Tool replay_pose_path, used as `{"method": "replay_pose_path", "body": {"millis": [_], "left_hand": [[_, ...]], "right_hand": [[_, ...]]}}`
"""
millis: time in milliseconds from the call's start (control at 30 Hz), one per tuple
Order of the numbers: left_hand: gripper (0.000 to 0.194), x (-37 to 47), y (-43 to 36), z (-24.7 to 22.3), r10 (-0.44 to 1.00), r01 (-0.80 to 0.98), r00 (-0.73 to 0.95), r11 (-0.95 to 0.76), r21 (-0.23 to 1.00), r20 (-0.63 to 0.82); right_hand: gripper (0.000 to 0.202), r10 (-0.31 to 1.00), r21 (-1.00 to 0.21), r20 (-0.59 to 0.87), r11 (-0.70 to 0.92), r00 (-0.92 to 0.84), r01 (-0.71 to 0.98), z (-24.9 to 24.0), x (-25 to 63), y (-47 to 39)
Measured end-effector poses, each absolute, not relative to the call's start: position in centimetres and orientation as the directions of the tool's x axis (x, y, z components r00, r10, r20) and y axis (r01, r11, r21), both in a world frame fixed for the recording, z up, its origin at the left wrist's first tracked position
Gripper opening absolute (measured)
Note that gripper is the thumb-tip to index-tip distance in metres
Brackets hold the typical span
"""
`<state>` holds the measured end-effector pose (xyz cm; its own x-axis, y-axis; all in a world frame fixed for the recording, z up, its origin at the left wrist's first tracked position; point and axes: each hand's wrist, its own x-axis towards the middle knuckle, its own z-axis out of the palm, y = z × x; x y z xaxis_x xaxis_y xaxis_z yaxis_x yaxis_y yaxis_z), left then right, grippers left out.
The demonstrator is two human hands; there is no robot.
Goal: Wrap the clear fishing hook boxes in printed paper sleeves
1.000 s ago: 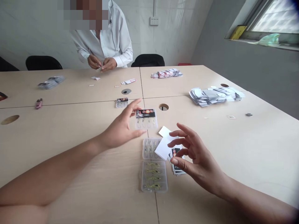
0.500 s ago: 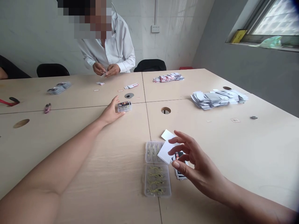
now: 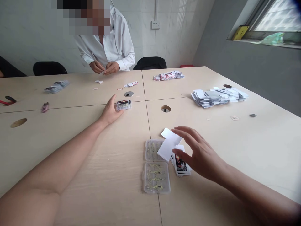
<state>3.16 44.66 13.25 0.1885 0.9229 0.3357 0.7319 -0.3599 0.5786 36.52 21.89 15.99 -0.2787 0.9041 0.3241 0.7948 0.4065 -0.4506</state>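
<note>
My left hand (image 3: pixel 111 111) is stretched out with fingers apart around a small clear box (image 3: pixel 124 105) that has a dark printed card in it; whether it grips the box I cannot tell. Over the white cards (image 3: pixel 167 148), my right hand (image 3: pixel 197 152) is spread, its fingertips close to them. Beneath that hand lie dark printed cards (image 3: pixel 181 163). An open clear plastic case (image 3: pixel 157 177) stands left of them, with yellowish-green looped pieces in its compartments. The white cards partly cover its upper half.
A large stack of white slips (image 3: pixel 218 96) lies at the right, red-edged slips (image 3: pixel 168 75) farther back. Across the table (image 3: pixel 113 150) a person in a white shirt (image 3: pixel 119 37) handles something small. Pink snips (image 3: pixel 45 107) and red-handled pliers (image 3: pixel 8 101) lie left.
The fingers of my right hand have shifted, uncovering more of the dark printed cards. The whole view has moved slightly. My left hand stays by the small box.
</note>
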Motion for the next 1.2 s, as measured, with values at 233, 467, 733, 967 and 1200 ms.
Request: {"method": "replay_pose_path", "body": {"millis": [233, 467, 733, 967, 1200], "left_hand": [[0.067, 7.0, 39.4, 14.9, 0.809, 0.629, 0.391, -0.584, 0.514, 0.44], [0.031, 10.2, 33.7, 16.5, 0.479, 0.313, 0.848, -0.798, 0.516, 0.226], [0.045, 10.3, 33.4, 16.3, 0.336, 0.241, 0.94, -0.783, 0.573, 0.064], [0.048, 10.4, 33.8, 15.8, 0.359, 0.268, 0.933, -0.759, 0.593, 0.037], [0.049, 10.3, 33.8, 15.6, 0.471, 0.371, 0.882, -0.697, 0.614, 0.001]], "right_hand": [[0.037, 0.938, -0.409, 0.177, 0.346, -0.299, 0.844, 16.1, 38.9, 23.5], [0.043, 0.869, -0.417, 0.136, 0.486, -0.475, 0.768, 17.1, 37.8, 22.2], [0.01, 0.83, -0.616, 0.266, 0.537, -0.49, 0.576, 16.1, 34.9, 21.5], [0.028, 0.97, -0.843, 0.182, 0.238, -0.162, 0.482, 16.9, 37.5, 23.4], [0.025, 0.992, -0.826, 0.016, -0.058, 0.126, 0.561, 15.3, 39.6, 25.5]]}}
